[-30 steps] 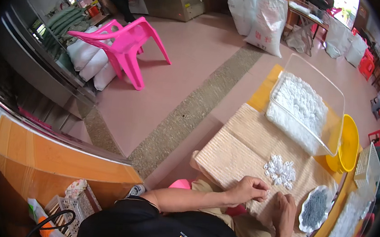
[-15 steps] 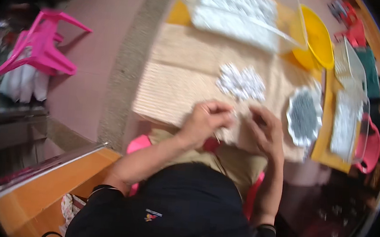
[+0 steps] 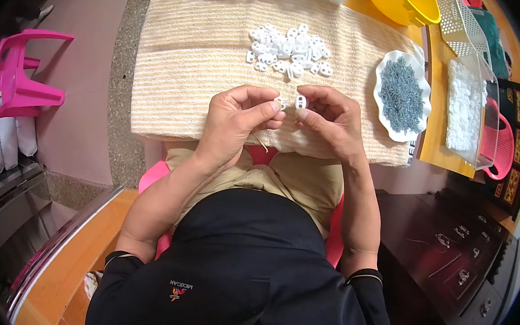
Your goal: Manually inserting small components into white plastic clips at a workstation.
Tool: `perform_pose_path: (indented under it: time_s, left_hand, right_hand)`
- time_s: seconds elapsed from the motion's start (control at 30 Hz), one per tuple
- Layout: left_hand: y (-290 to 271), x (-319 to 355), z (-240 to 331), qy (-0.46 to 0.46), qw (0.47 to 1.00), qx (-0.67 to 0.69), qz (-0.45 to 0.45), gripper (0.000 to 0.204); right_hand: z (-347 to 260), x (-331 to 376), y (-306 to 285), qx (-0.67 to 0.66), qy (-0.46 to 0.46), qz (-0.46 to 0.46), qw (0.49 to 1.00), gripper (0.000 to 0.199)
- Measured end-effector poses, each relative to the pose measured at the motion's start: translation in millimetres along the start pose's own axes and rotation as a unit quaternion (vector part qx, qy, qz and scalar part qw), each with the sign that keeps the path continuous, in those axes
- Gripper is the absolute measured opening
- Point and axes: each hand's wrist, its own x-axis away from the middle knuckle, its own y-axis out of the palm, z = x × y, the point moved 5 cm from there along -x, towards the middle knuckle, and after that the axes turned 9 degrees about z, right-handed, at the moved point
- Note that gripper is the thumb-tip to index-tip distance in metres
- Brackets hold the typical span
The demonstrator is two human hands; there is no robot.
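My right hand (image 3: 328,120) pinches a small white plastic piece (image 3: 301,101) with two holes, held upright over the near edge of a beige striped cloth (image 3: 189,51). My left hand (image 3: 239,120) is closed on a tiny pale part right beside it, fingertips almost touching the white piece. A thin pale thread or stick (image 3: 260,141) hangs below the left hand. A loose pile of white plastic pieces (image 3: 288,50) lies on the cloth just beyond both hands. To the right sits a white scalloped dish (image 3: 385,65) filled with small grey metal parts (image 3: 401,94).
A clear bin of white pieces (image 3: 466,103) and a pink basket (image 3: 500,143) stand at the right, a yellow bowl (image 3: 410,5) at the far right back. A pink plastic chair (image 3: 16,88) is at the left. A dark drawer cabinet (image 3: 450,247) sits at my right side.
The view has swung down and closer onto the cloth. My hands have drawn together near the cloth's front edge, and the right hand now holds a white piece upright.
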Motion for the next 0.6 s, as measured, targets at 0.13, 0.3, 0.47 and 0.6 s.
perform_pose_path:
  time_s: [0.13,0.3,0.47,0.6]
  left_hand:
    - [-1.4,0.5,-0.8,-0.009,1.000,-0.024,-0.010,0.016]
    - [-0.4,0.5,0.1,-0.008,0.999,-0.029,-0.019,0.019]
    - [-1.2,-0.2,0.4,-0.011,0.999,-0.027,-0.018,0.019]
    - [0.2,-0.4,0.2,-0.012,0.999,-0.028,-0.024,0.020]
  right_hand:
    - [0.7,0.8,4.9,-0.017,0.002,-0.003,1.000,0.033]
    - [1.5,0.4,6.4,-0.035,0.005,-0.006,0.999,0.033]
    - [-0.6,-0.4,7.4,-0.044,0.015,-0.005,0.999,0.033]
    - [0.9,-0.5,6.9,-0.064,0.020,-0.008,0.998,0.033]
